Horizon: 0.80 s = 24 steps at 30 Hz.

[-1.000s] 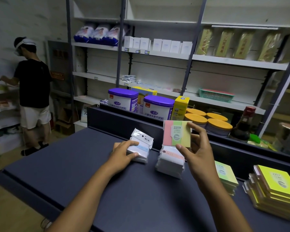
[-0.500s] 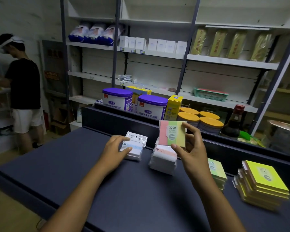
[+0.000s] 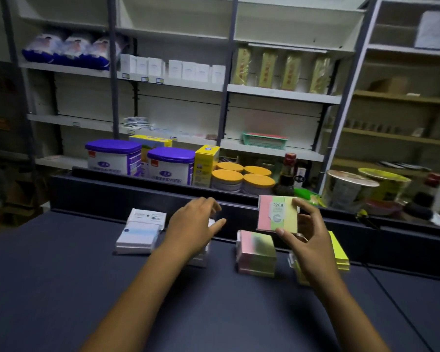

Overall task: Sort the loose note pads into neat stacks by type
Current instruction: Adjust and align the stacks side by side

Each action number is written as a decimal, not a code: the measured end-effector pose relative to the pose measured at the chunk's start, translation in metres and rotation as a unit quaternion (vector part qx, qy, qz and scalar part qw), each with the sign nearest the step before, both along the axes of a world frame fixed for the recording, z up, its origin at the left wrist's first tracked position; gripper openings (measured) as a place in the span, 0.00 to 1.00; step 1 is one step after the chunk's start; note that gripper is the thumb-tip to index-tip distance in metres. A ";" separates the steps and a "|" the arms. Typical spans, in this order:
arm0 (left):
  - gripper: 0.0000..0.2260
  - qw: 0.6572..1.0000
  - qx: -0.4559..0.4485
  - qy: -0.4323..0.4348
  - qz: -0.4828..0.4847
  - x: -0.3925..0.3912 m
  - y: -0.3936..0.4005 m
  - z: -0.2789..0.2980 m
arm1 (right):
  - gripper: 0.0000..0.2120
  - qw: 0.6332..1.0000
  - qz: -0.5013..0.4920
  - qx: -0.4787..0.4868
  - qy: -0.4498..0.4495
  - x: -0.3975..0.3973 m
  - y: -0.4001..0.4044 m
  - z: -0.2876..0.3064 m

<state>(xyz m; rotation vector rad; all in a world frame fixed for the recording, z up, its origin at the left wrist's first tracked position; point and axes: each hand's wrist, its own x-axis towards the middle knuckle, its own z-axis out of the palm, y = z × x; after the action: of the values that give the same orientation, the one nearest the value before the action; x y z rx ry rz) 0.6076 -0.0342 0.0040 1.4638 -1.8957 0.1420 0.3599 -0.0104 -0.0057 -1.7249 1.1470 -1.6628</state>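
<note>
This is a small shop or its stockroom. Metal shelves [image 3: 282, 94] behind a dark counter [image 3: 112, 288] hold rows of white boxes [image 3: 173, 69], wrapped packets [image 3: 280, 69] and price tags, with purple-lidded tins [image 3: 172, 165] and orange-lidded jars [image 3: 241, 179] lined up alongside.

A dark blue-grey surface [image 3: 61, 288] fills the lower part of the view, with a raised dark ledge [image 3: 112, 191] running along its far edge. Four stacks of note pads lie on it in a rough row near that ledge. At the left sits a white stack [image 3: 140, 233] with pale blue on its covers. Beside it, a second white stack [image 3: 201, 257] is mostly hidden behind a forearm. Right of centre is a stack striped pink, green and yellow [image 3: 257, 252]. Furthest right, a yellow-green stack [image 3: 339, 252] is partly hidden behind a hand. A seam [image 3: 396, 303] crosses the surface at the lower right.
</note>
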 end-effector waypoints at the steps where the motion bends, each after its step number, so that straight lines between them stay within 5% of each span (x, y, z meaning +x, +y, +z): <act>1: 0.12 1.000 -0.001 -0.008 -0.002 -0.007 -0.003 0.001 | 0.30 1.000 -0.011 -0.002 0.001 -0.005 0.000 -0.002; 12: 0.14 0.999 0.004 -0.032 0.017 -0.028 -0.012 -0.025 | 0.31 0.995 -0.039 0.016 0.087 -0.012 -0.006 -0.011; 24: 0.11 0.999 -0.015 -0.016 0.035 -0.017 -0.007 -0.030 | 0.13 0.971 -0.053 0.037 0.232 0.007 -0.005 -0.021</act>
<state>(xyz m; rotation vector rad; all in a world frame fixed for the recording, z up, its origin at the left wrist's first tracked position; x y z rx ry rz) 0.5905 -0.0408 -0.0260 1.5174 -1.8609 0.2266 0.3666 -0.0158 -0.0269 -2.0999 1.5091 -1.2818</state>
